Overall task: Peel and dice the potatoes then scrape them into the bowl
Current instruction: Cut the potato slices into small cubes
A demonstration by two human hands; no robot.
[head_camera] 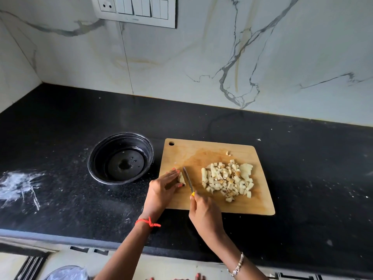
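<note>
A wooden cutting board (203, 150) lies on the black counter. On its right half sits a pile of diced potato (229, 180), with a larger uncut chunk at the pile's far right. My left hand (162, 190) presses a small potato piece (181, 178) down at the board's left edge. My right hand (203, 215) holds a yellow-handled knife (188, 179), its blade lying just right of that piece. A black bowl (121, 158) stands to the left of the board with only a few drops of water inside.
The black counter (302, 178) ends at a marble wall behind, with a switch panel (134, 9) up on it. A white powdery smear (18, 186) marks the counter at far left. The counter's front edge runs below my wrists.
</note>
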